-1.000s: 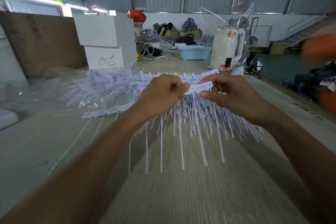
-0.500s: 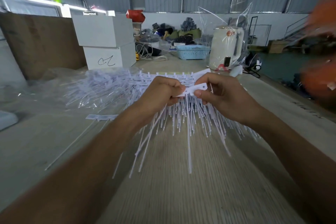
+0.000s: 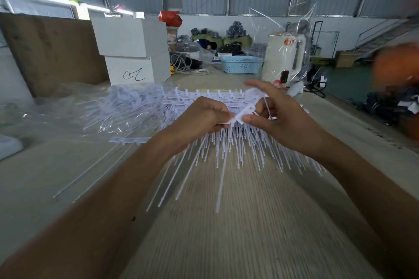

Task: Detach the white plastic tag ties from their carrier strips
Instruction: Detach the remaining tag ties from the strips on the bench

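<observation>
Carrier strip (image 3: 246, 113): pinched between left hand (image 3: 199, 120) and right hand (image 3: 278, 118), both grips closed on it; tag ties (image 3: 229, 149) hanging below over surface (image 3: 260, 222).

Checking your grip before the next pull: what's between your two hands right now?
In the head view, a short white carrier strip bridges the gap between the left hand and right hand, each pinching one end; tag ties hang below it.

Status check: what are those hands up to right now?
Left hand grips tie bundle. Right hand pinches carrier strip. Nothing blocking.
</observation>
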Available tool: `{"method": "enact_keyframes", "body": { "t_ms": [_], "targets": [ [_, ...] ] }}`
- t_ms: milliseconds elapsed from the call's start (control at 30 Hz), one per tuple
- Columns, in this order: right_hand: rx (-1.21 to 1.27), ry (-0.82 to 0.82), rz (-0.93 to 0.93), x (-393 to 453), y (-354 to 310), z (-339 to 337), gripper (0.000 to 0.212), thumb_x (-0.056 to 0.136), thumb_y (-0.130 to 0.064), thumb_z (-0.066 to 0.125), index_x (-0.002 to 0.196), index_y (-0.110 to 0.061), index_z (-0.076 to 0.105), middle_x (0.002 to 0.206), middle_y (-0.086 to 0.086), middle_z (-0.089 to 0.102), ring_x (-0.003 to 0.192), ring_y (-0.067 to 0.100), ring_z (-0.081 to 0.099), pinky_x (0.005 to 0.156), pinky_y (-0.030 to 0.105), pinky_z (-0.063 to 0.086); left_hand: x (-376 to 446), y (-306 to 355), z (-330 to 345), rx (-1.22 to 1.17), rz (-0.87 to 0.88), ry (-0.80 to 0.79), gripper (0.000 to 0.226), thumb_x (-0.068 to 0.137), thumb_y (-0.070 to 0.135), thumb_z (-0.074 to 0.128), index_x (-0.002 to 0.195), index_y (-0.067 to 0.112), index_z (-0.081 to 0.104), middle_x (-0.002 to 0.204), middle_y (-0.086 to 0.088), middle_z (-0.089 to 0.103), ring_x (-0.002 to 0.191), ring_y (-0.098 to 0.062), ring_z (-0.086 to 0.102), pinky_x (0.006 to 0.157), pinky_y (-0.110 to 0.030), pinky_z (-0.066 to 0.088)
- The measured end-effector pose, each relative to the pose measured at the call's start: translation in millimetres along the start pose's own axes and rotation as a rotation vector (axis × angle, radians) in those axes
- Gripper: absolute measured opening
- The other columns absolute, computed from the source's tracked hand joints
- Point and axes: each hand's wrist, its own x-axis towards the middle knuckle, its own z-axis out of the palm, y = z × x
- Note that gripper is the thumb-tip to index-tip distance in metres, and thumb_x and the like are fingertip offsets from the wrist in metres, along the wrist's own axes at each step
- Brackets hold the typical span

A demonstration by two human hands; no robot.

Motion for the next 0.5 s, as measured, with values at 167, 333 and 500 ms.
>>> {"method": "enact_keyframes", "body": {
  "t_ms": [167,333,500],
  "targets": [
    [0.264,-0.016,0.211,-2,5,4,0.073,0.091,-0.023,0.073,0.15,-0.029,0.031,0.066,0.009,0.063,0.056,0.011,0.049,0.054,0.022,0.04,-2,2,5,0.085,0.022,0.031,0.045,0.098,0.023,0.06,0.053,0.027,0.063,0.049,0.014,0.049,0.051,-0.004,0.046,0.07,-0.029,0.042],
    [0.26,-0.059,0.195,-4,1,6,0.031,0.096,-0.034,0.066,0.069,-0.018,0.07,0.066,0.023,0.06,0.055,0.019,0.043,0.052,0.027,0.036,-6,2,5,0.242,0.123,0.058,0.011,0.093,0.028,0.068,0.088,0.02,0.065,0.049,0.026,0.053,0.045,0.009,0.048,0.058,-0.027,0.031],
    [0.174,-0.113,0.277,-4,1,16,0.022,0.101,-0.04,0.055,0.082,-0.028,0.056,0.055,0.0,0.059,0.044,0.011,0.043,0.043,0.018,0.036,-1,0,3,0.349,0.169,0.142,0.009,0.087,0.027,0.073,0.079,0.029,0.068,0.093,0.015,0.071,0.097,-0.007,0.066,0.097,-0.039,0.051]
  ]
}}
